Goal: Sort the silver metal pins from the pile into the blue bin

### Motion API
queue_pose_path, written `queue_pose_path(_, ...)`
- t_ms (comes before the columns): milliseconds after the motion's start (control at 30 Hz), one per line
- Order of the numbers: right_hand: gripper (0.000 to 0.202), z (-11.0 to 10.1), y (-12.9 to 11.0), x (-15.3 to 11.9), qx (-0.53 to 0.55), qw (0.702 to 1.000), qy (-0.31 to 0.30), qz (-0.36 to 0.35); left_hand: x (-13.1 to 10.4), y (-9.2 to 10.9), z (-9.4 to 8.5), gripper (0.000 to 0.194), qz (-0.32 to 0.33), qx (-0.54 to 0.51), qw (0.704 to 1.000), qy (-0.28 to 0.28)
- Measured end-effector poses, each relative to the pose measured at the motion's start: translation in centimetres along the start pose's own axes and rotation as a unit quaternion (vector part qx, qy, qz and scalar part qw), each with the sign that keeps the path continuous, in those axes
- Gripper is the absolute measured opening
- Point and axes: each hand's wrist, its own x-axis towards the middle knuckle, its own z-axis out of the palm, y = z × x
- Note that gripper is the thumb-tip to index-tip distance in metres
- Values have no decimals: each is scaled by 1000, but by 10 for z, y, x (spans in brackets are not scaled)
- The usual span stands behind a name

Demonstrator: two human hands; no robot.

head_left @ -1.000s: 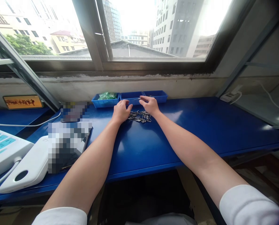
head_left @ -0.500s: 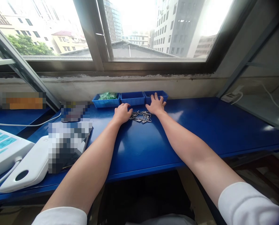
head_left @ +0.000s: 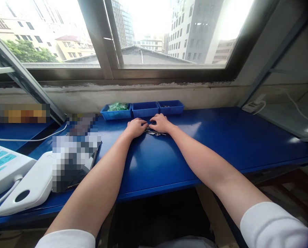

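Observation:
A pile of small dark metal pieces (head_left: 154, 132) lies on the blue table, partly covered by both hands. At its left edge is my left hand (head_left: 136, 128), fingers curled and bunched, with its thumb toward the pile; what its fingertips hold, if anything, is hidden. My right hand (head_left: 160, 123) bends over the pile from the right, its fingers curled down at the pieces and its fingertips too small to make out. Behind the hands stand three blue bins: the left bin (head_left: 107, 114) holds green packets (head_left: 118, 106), the middle bin (head_left: 145, 112) looks bare, the right bin (head_left: 171, 110) holds a few small pieces.
At the left of the table (head_left: 154, 165) are a white power strip (head_left: 11, 172), a white rounded device (head_left: 32, 189) and blurred-out items (head_left: 76, 162). A metal shelf post (head_left: 35, 75) rises at the left. Behind the bins runs the wall under the window.
My right hand has moved from the right bin down and left onto the pile, its spread fingers now curled. My left hand stays beside the pile. The view has shifted slightly.

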Motion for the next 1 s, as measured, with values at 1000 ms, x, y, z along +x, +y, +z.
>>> queue_pose_path(1000,52,-10,-10,1,217,971,96,3,-4,11,-6,22,106,-147,970,161)
